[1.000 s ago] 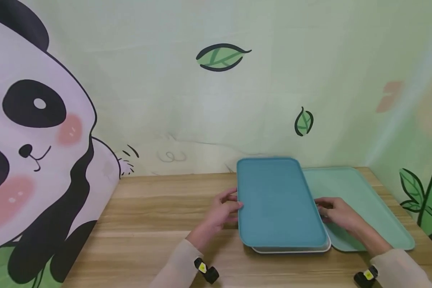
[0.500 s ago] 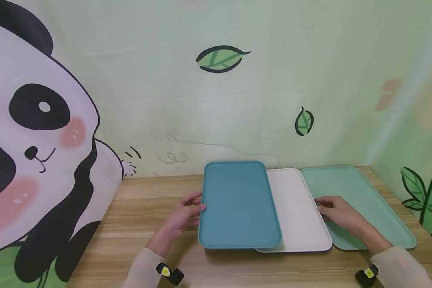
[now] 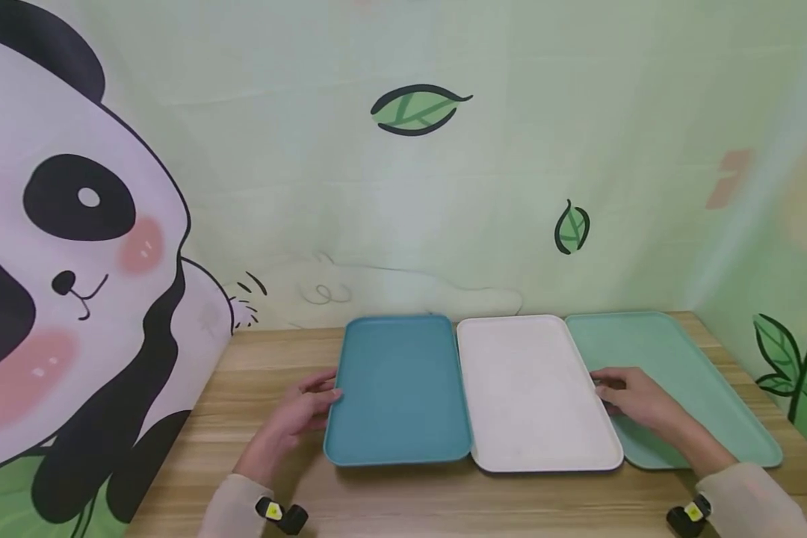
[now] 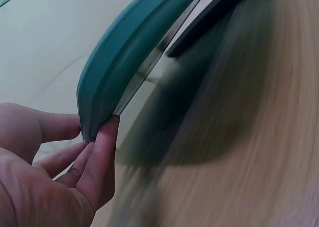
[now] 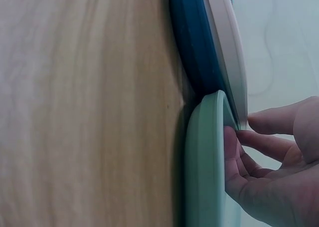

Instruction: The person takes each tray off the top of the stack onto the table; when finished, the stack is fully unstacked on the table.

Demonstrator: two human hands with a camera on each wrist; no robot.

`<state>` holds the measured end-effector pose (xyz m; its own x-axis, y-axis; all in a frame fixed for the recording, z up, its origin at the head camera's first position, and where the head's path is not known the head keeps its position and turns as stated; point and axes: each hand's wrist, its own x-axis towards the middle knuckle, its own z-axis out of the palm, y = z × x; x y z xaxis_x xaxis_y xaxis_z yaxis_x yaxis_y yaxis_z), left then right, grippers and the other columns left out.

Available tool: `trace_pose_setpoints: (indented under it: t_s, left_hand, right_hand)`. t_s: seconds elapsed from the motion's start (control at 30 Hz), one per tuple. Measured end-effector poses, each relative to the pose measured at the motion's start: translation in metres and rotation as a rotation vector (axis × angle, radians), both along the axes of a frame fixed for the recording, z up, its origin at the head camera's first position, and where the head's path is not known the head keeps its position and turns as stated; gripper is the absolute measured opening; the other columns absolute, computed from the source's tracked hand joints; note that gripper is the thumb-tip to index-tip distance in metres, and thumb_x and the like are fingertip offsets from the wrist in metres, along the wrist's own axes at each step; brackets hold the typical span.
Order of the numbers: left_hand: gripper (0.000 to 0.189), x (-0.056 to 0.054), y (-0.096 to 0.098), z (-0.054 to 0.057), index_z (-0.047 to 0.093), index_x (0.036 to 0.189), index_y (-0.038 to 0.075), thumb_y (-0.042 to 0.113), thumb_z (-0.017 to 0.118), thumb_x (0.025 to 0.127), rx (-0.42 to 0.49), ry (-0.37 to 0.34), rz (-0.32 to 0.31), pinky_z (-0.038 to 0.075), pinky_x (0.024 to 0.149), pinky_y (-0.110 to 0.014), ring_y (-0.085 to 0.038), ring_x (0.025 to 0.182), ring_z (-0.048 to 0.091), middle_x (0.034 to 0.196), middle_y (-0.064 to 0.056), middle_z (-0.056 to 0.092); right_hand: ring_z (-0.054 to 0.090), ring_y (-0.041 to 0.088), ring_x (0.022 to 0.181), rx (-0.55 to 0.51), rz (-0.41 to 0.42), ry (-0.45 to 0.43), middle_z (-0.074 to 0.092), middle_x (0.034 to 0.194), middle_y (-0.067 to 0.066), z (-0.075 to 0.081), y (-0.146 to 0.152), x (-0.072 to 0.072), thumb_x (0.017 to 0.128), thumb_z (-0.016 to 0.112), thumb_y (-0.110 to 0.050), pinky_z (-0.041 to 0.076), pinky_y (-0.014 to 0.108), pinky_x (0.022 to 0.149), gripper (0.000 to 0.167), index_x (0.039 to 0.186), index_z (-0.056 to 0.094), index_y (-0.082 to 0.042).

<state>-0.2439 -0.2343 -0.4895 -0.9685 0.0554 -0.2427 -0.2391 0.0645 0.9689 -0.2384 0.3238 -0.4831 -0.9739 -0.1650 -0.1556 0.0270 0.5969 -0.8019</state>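
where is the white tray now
In the head view, the white tray is between the blue tray on its left and the green tray on its right, its right edge pinched by the right hand.

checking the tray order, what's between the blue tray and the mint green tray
The white tray sits between the blue tray and the mint green tray; the head view shows it.
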Motion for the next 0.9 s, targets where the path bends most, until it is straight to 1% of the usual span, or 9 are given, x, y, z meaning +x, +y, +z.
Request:
trace_pose_setpoints:
  t_s: [0.13,0.2,0.27,0.37,0.43,0.63,0.73,0.83,0.9]
  left_hand:
    - [0.053,-0.001,-0.005,-0.003,0.052,0.154,0.002,0.007,0.067,0.103,-0.006,-0.008,0.011,0.062,0.078,-0.036,-0.019,0.096,0.072,0.140,-0.020,0.062]
    - [0.054,-0.002,-0.006,-0.005,0.051,0.154,0.000,0.006,0.066,0.103,-0.011,-0.007,0.005,0.062,0.077,-0.037,-0.019,0.096,0.072,0.140,-0.021,0.062]
    - [0.054,-0.002,-0.006,-0.007,0.050,0.154,-0.001,0.007,0.066,0.103,-0.017,-0.006,-0.008,0.062,0.077,-0.037,-0.020,0.096,0.072,0.141,-0.021,0.062]
    - [0.054,-0.003,-0.003,-0.010,0.051,0.153,-0.001,0.006,0.067,0.102,-0.021,-0.009,-0.014,0.062,0.078,-0.038,-0.021,0.097,0.072,0.141,-0.022,0.062]
    - [0.053,-0.003,-0.002,-0.012,0.051,0.153,-0.001,0.006,0.067,0.102,-0.040,-0.001,-0.014,0.062,0.079,-0.039,-0.022,0.099,0.072,0.141,-0.023,0.061]
    - [0.047,-0.002,0.004,-0.012,0.057,0.147,-0.003,0.006,0.068,0.102,-0.141,0.028,0.027,0.064,0.079,-0.043,-0.024,0.100,0.071,0.135,-0.023,0.064]
    - [0.045,0.000,0.006,-0.009,0.059,0.143,-0.005,0.004,0.069,0.101,-0.197,0.048,0.028,0.064,0.080,-0.044,-0.026,0.101,0.070,0.131,-0.025,0.065]
    - [0.042,0.001,0.009,-0.007,0.062,0.139,-0.007,0.002,0.070,0.099,-0.292,0.095,0.027,0.065,0.078,-0.043,-0.026,0.101,0.068,0.124,-0.023,0.065]
    - [0.040,0.002,0.011,-0.007,0.064,0.137,-0.007,0.002,0.070,0.099,-0.372,0.126,0.025,0.065,0.075,-0.041,-0.026,0.097,0.067,0.119,-0.021,0.066]
  right_hand:
    - [0.062,0.040,0.121,-0.005,-0.002,-0.006,0.058,0.138,0.036,-0.001,0.002,0.000,0.110,0.052,-0.007,0.062,0.041,0.088,0.046,0.145,0.046,0.021]
    - [0.062,0.040,0.121,-0.011,-0.002,-0.009,0.057,0.138,0.036,-0.001,0.003,0.000,0.110,0.052,-0.007,0.062,0.041,0.088,0.046,0.145,0.045,0.021]
    - [0.062,0.041,0.121,-0.011,0.002,-0.006,0.058,0.137,0.037,-0.002,0.004,0.001,0.110,0.052,-0.007,0.063,0.040,0.087,0.046,0.145,0.045,0.021]
    - [0.063,0.040,0.120,-0.012,0.002,-0.001,0.059,0.137,0.036,-0.004,0.004,0.001,0.110,0.053,-0.006,0.063,0.038,0.086,0.045,0.145,0.046,0.021]
    - [0.063,0.039,0.119,-0.012,0.008,0.004,0.059,0.136,0.036,-0.004,0.004,0.001,0.110,0.052,-0.006,0.063,0.038,0.085,0.045,0.144,0.046,0.022]
    - [0.063,0.041,0.119,-0.022,0.025,0.008,0.060,0.134,0.036,-0.004,0.002,0.000,0.110,0.051,-0.005,0.063,0.041,0.085,0.045,0.144,0.045,0.023]
    - [0.063,0.040,0.119,-0.023,0.017,0.006,0.060,0.135,0.035,-0.003,0.002,0.000,0.110,0.052,-0.006,0.063,0.041,0.086,0.045,0.145,0.045,0.022]
    - [0.063,0.040,0.119,-0.027,0.011,0.006,0.060,0.134,0.035,-0.002,0.002,0.001,0.109,0.052,-0.006,0.063,0.040,0.086,0.045,0.144,0.046,0.022]
    - [0.063,0.039,0.118,-0.031,0.009,0.007,0.060,0.134,0.034,-0.003,0.003,0.001,0.109,0.053,-0.005,0.063,0.039,0.086,0.045,0.144,0.046,0.022]
